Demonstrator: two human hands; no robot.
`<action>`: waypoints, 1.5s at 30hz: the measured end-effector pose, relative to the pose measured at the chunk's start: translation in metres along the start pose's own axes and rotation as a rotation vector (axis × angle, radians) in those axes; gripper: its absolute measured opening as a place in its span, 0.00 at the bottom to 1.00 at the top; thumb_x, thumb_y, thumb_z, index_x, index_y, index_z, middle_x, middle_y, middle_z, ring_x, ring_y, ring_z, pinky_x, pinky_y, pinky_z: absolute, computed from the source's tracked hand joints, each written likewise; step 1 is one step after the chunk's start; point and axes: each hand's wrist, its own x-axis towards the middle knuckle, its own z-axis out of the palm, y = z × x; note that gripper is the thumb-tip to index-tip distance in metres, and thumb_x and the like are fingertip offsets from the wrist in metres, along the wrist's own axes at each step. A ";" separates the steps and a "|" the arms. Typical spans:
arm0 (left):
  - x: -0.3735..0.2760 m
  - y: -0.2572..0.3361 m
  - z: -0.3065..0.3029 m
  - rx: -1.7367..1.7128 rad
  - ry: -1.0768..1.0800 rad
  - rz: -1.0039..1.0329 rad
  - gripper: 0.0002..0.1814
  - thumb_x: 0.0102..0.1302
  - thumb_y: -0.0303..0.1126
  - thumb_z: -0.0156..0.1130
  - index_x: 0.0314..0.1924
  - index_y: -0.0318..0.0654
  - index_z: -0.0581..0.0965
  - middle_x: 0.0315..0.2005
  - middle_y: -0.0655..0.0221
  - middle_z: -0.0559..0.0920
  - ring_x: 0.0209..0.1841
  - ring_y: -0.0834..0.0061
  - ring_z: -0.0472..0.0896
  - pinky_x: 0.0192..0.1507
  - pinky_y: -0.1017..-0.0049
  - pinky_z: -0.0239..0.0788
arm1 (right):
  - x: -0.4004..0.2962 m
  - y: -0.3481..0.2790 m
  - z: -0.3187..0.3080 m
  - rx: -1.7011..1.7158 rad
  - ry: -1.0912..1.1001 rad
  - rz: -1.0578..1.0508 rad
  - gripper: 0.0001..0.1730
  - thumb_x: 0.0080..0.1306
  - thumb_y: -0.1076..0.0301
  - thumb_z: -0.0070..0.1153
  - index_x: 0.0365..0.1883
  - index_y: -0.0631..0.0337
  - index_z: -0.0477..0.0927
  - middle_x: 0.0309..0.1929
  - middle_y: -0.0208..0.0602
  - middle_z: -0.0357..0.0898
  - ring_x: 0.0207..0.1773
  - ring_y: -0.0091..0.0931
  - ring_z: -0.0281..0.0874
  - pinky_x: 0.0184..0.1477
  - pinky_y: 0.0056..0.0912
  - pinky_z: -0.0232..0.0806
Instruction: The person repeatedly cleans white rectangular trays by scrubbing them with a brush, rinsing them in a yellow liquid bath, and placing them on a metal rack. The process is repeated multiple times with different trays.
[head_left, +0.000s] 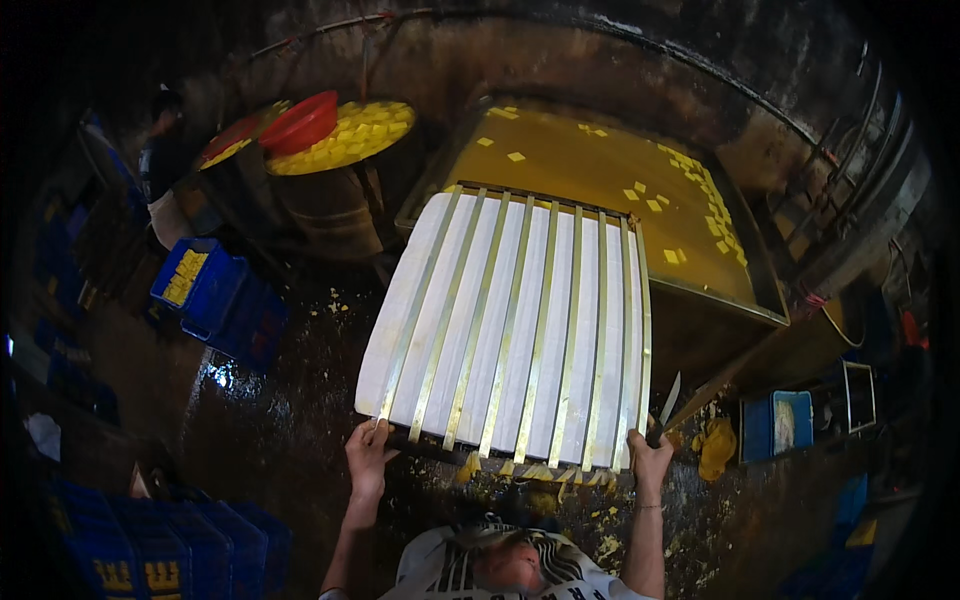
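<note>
A broad white slab (517, 292), perhaps pressed tofu, lies in front of me under a slatted metal frame (523, 330). The frame's long parallel bars run away from me. My left hand (367, 454) grips the near left corner, its thumb by the end of a bar. At the near right corner, my right hand (651, 456) holds a knife (672, 399), its blade pointing up and away, while the fingers also touch the frame's edge. What supports the slab underneath is mostly hidden. Yellowish strips (536, 472) hang below the near edge.
Beyond the slab stands a vat of yellow liquid (555, 161) with floating yellow squares. Back left are a barrel of yellow blocks (367, 131), a red basin (300, 124) and a person (161, 165). Blue crates (225, 292) stand left. Scraps litter the wet floor (322, 420).
</note>
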 end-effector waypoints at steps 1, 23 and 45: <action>0.000 0.000 -0.001 -0.013 -0.010 -0.011 0.09 0.71 0.35 0.63 0.45 0.40 0.77 0.35 0.76 0.80 0.35 0.85 0.76 0.34 0.80 0.73 | -0.004 -0.005 0.000 -0.114 0.077 -0.102 0.23 0.61 0.74 0.62 0.56 0.70 0.77 0.41 0.32 0.80 0.38 0.23 0.74 0.43 0.30 0.69; -0.023 0.058 0.189 0.655 -0.958 0.498 0.20 0.62 0.36 0.70 0.50 0.31 0.80 0.45 0.56 0.85 0.51 0.63 0.83 0.53 0.69 0.73 | -0.055 -0.176 0.042 -0.237 -0.535 -0.089 0.15 0.73 0.67 0.50 0.49 0.70 0.81 0.38 0.38 0.84 0.40 0.20 0.79 0.46 0.26 0.73; 0.104 0.057 0.218 1.478 -0.580 1.020 0.62 0.41 0.77 0.65 0.71 0.44 0.65 0.74 0.76 0.60 0.79 0.59 0.43 0.69 0.28 0.20 | 0.148 -0.161 0.070 -0.803 -0.463 -0.529 0.12 0.61 0.63 0.62 0.32 0.65 0.80 0.26 0.52 0.79 0.30 0.49 0.77 0.36 0.44 0.71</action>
